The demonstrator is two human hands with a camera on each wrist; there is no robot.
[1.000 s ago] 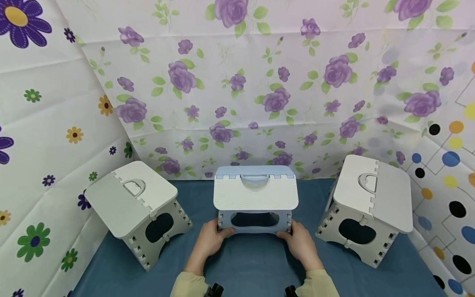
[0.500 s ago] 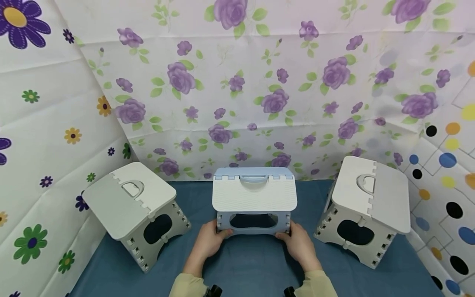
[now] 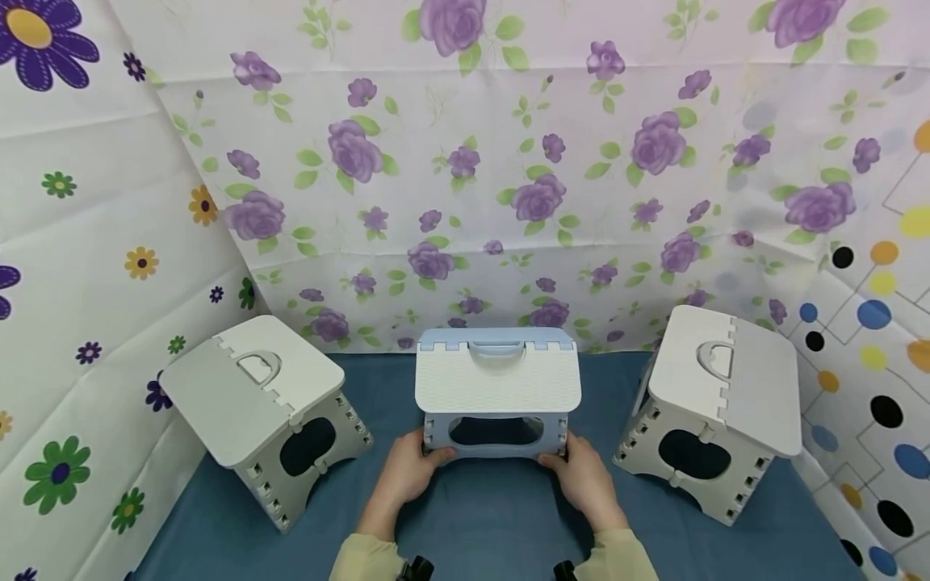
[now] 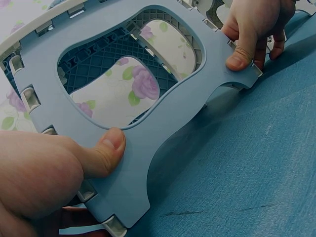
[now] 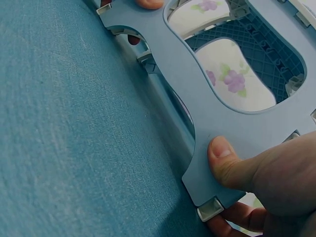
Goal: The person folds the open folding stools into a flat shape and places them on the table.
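A folding step stool (image 3: pixel 498 387) with a white and light-blue top and light-blue legs stands unfolded at the middle of the cloth, its carry handle set in the top. My left hand (image 3: pixel 409 468) grips its front left leg low down, thumb on the front panel. The right hand (image 3: pixel 581 478) holds the front right leg the same way. In the left wrist view the left thumb presses the blue panel (image 4: pixel 133 168) below the oval opening. From the right wrist, fingers curl behind the leg (image 5: pixel 197 182) near its foot. The stool's far legs are mostly hidden.
A grey-white folding stool (image 3: pixel 254 387) stands turned at the left, and another white folding stool (image 3: pixel 726 379) stands at the right. Blue cloth (image 3: pixel 494 516) covers the table. A flowered curtain (image 3: pixel 450 202) hangs close behind the stools, with patterned sheets on both sides.
The view shifts very slightly. Both hands keep their hold on the middle stool, and nothing else visibly moves.
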